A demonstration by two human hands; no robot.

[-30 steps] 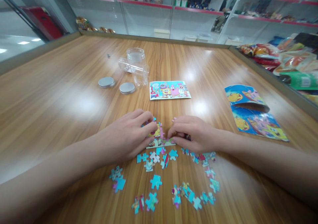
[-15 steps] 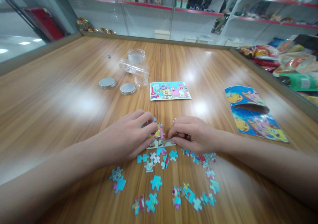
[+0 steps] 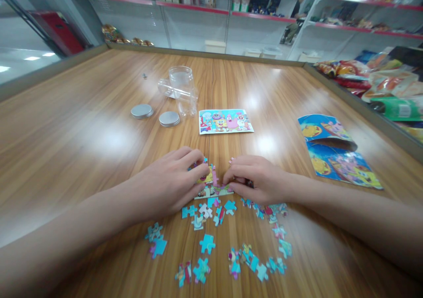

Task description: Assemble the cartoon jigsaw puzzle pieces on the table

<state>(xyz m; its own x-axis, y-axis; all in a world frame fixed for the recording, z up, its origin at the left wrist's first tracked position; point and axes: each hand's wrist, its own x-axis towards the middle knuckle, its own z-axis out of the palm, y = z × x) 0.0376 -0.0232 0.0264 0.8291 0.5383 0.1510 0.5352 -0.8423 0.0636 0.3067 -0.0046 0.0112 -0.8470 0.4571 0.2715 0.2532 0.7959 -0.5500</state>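
Note:
On a wooden table (image 3: pixel 99 126) lies a small joined patch of jigsaw pieces (image 3: pixel 213 188). My left hand (image 3: pixel 172 183) rests on its left side, fingers curled and pressing on the joined pieces. My right hand (image 3: pixel 256 181) sits at its right side, fingers bent and pinched against the patch's edge. Several loose turquoise puzzle pieces (image 3: pixel 208 243) lie scattered just in front of both hands. A colourful cartoon reference picture (image 3: pixel 225 121) lies flat beyond the hands.
Two clear jars (image 3: pixel 181 89), one upright and one lying down, stand behind two metal lids (image 3: pixel 169 118). Cartoon-printed packaging (image 3: pixel 337 155) lies at the right. Snack bags (image 3: pixel 380 82) fill the right ledge. Shop shelves (image 3: pixel 198 7) line the back, with a person seated far off.

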